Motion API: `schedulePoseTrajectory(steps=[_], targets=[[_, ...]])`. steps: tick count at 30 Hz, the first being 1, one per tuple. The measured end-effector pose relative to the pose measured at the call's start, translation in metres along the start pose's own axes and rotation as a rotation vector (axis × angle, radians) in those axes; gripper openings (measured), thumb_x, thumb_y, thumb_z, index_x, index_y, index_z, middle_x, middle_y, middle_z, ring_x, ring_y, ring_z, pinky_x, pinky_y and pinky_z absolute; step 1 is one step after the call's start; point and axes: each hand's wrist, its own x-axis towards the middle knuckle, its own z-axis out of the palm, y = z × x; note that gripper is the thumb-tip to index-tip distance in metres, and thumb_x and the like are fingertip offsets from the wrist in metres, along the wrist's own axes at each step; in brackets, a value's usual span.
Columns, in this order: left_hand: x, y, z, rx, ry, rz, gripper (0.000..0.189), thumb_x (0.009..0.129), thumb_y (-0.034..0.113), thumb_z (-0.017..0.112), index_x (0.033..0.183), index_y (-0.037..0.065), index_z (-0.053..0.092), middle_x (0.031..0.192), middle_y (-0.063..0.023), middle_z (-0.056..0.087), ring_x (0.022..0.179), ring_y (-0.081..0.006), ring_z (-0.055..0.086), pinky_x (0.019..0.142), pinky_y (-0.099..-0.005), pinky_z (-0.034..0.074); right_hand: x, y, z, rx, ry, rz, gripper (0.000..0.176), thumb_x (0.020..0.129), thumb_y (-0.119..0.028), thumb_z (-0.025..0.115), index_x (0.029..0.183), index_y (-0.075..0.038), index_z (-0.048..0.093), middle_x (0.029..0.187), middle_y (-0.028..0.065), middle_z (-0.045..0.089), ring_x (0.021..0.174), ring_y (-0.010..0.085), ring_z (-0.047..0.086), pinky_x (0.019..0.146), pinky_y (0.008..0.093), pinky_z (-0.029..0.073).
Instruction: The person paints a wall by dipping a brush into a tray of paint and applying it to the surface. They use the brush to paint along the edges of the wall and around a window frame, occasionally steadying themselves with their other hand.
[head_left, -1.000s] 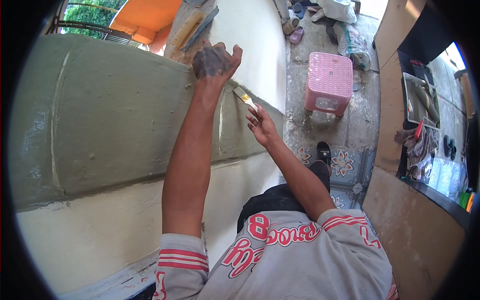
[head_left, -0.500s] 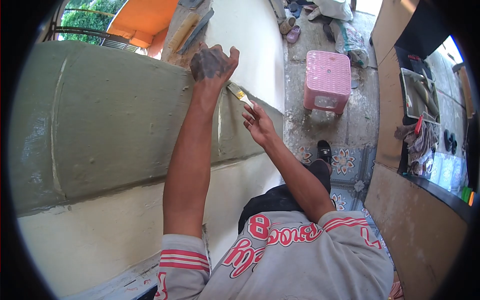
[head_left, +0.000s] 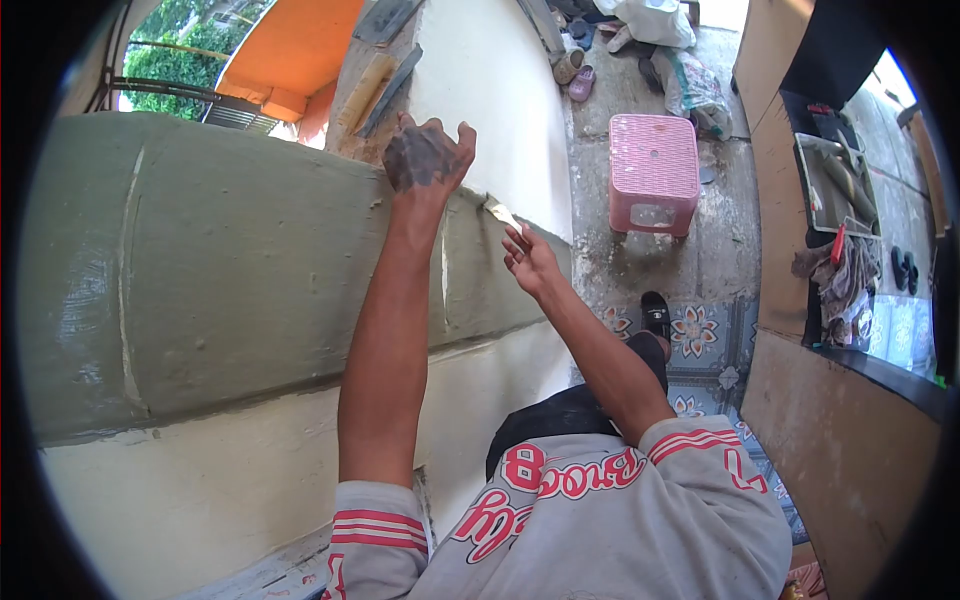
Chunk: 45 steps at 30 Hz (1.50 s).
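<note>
My left hand [head_left: 428,155], its back darkly smudged, is at the top of the grey-green wall section [head_left: 250,270], beside the ledge. Its fingers curl away from view, closed on something I cannot make out. To the right and slightly lower, my right hand [head_left: 532,262] holds a paintbrush [head_left: 508,217] by its pale handle between thumb and fingers. The brush points up and left, with its bristles at the border between the grey-green section and the white wall [head_left: 490,100].
A pink plastic stool [head_left: 654,165] stands on the floor to the right. Shoes [head_left: 581,84] and bags [head_left: 695,90] lie beyond it. Flat strips [head_left: 375,92] rest on the ledge. A mirror [head_left: 885,230] is at the far right.
My right hand and the paintbrush have moved right and a little down along the border. My left hand stays by the ledge. The view has shifted slightly.
</note>
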Motion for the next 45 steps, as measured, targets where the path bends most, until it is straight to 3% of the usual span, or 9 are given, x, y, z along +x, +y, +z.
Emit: schedulePoseTrajectory(steps=[5, 8, 10, 15, 18, 24, 32, 39, 45], targets=[[0.003, -0.001, 0.01, 0.108, 0.018, 0.035, 0.057, 0.089, 0.05, 0.046, 0.104, 0.003, 0.074, 0.123, -0.0262, 0.061, 0.111, -0.032, 0.063, 0.091, -0.0429, 0.051, -0.015, -0.004, -0.002, 0.044, -0.277, 0.038, 0.033, 0.1, -0.031, 0.055, 0.131, -0.018, 0.055, 0.116, -0.001, 0.064, 0.101, 0.0165, 0.059, 0.077, 0.0307, 0.046], [0.002, -0.001, 0.006, 0.128, 0.015, 0.052, 0.056, 0.09, 0.05, 0.045, 0.105, 0.004, 0.074, 0.124, -0.0258, 0.061, 0.115, -0.0315, 0.061, 0.098, -0.0443, 0.045, 0.007, 0.008, -0.021, -0.015, -0.162, 0.046, 0.03, 0.1, -0.032, 0.054, 0.127, -0.018, 0.057, 0.114, -0.0009, 0.066, 0.096, 0.0159, 0.061, 0.074, 0.0298, 0.046], [0.004, 0.0, 0.005, 0.096, -0.007, 0.027, 0.056, 0.09, 0.05, 0.045, 0.105, 0.004, 0.074, 0.126, -0.026, 0.06, 0.118, -0.0315, 0.06, 0.102, -0.0449, 0.041, 0.018, 0.007, -0.028, -0.023, 0.116, 0.064, 0.025, 0.1, -0.028, 0.053, 0.122, -0.017, 0.055, 0.11, 0.0008, 0.068, 0.095, 0.0172, 0.062, 0.07, 0.0286, 0.048], [0.001, 0.002, 0.007, 0.121, -0.003, 0.036, 0.057, 0.09, 0.049, 0.044, 0.106, 0.004, 0.074, 0.135, -0.0282, 0.054, 0.127, -0.0305, 0.054, 0.108, -0.045, 0.033, 0.016, 0.003, -0.013, -0.061, 0.218, 0.033, 0.026, 0.101, -0.028, 0.05, 0.124, -0.016, 0.052, 0.109, 0.0017, 0.067, 0.094, 0.0173, 0.062, 0.067, 0.029, 0.047], [-0.001, 0.005, 0.002, 0.115, -0.002, 0.013, 0.057, 0.09, 0.05, 0.043, 0.106, 0.004, 0.074, 0.135, -0.0278, 0.055, 0.127, -0.0308, 0.054, 0.108, -0.0449, 0.033, 0.004, -0.002, -0.002, -0.061, 0.177, 0.014, 0.027, 0.101, -0.029, 0.052, 0.124, -0.016, 0.054, 0.11, 0.0013, 0.067, 0.094, 0.0172, 0.062, 0.071, 0.0297, 0.047], [-0.003, 0.002, 0.007, 0.107, 0.048, 0.02, 0.058, 0.09, 0.05, 0.043, 0.109, 0.004, 0.073, 0.137, -0.0272, 0.053, 0.126, -0.0304, 0.055, 0.11, -0.0454, 0.032, -0.014, -0.006, -0.005, -0.031, -0.227, 0.032, 0.031, 0.101, -0.028, 0.052, 0.13, -0.019, 0.056, 0.113, 0.0009, 0.066, 0.099, 0.0168, 0.059, 0.079, 0.0317, 0.046], [-0.007, 0.005, 0.0, 0.033, -0.003, -0.015, 0.058, 0.089, 0.051, 0.044, 0.108, 0.004, 0.073, 0.136, -0.0258, 0.054, 0.124, -0.0299, 0.056, 0.107, -0.0468, 0.036, 0.055, 0.005, -0.056, -0.182, 0.355, 0.023, 0.032, 0.101, -0.032, 0.05, 0.13, -0.018, 0.049, 0.114, -0.0007, 0.066, 0.093, 0.0177, 0.063, 0.064, 0.0289, 0.046], [-0.005, 0.004, 0.008, 0.002, 0.054, 0.002, 0.055, 0.088, 0.049, 0.048, 0.101, 0.004, 0.075, 0.134, -0.0278, 0.054, 0.123, -0.033, 0.056, 0.107, -0.0489, 0.035, 0.057, -0.005, -0.035, 0.096, 0.185, 0.06, 0.026, 0.1, -0.03, 0.048, 0.116, -0.012, 0.057, 0.105, 0.0018, 0.069, 0.088, 0.0172, 0.065, 0.063, 0.0282, 0.047], [-0.004, 0.006, 0.009, 0.05, 0.092, 0.032, 0.053, 0.087, 0.048, 0.051, 0.1, 0.003, 0.076, 0.134, -0.0288, 0.054, 0.121, -0.0336, 0.057, 0.107, -0.0485, 0.036, 0.057, 0.003, -0.054, 0.193, 0.363, 0.032, 0.023, 0.099, -0.03, 0.048, 0.106, -0.011, 0.058, 0.101, 0.0018, 0.07, 0.081, 0.0177, 0.065, 0.061, 0.0287, 0.047]])
